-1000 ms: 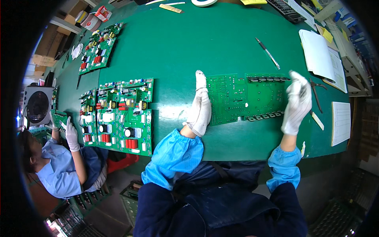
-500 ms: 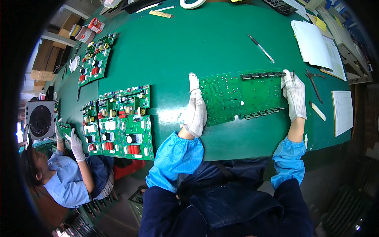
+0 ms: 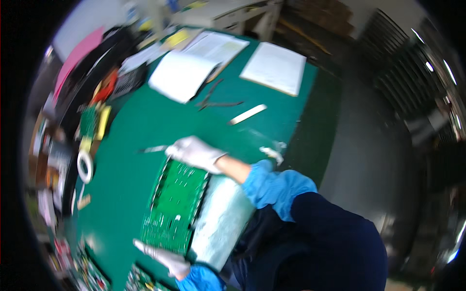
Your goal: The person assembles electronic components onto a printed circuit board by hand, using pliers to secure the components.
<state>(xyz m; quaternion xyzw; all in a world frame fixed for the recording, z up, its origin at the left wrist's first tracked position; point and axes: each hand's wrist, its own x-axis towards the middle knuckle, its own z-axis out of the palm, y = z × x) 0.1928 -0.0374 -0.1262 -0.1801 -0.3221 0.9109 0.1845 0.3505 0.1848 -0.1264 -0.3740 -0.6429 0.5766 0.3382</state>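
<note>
A green circuit board (image 3: 177, 199) stretches between my two white-gloved hands, its solder side up and a row of dark parts along each long edge. My right hand (image 3: 196, 154) is closed on the far end. At the near end, my left hand (image 3: 164, 257) holds the short edge, fingers lying along it; motion blurs it slightly. A pen (image 3: 153, 149) lies by my right fingertips, partly blurred. Beyond that hand are pliers (image 3: 213, 101) with spread dark handles and a small pale strip (image 3: 248, 114).
Populated circuit boards (image 3: 138, 279) lie at the lower left. Papers (image 3: 182, 72) and a clipped sheet (image 3: 274, 68) rest at the table's far end. A tape roll (image 3: 85, 166) and a calculator (image 3: 130, 81) sit along the left side. The green tabletop (image 3: 121, 179) ends at the right.
The view has swung right, so the pliers and papers now appear ahead and the co-worker is out of view. Both hands still hold the board.
</note>
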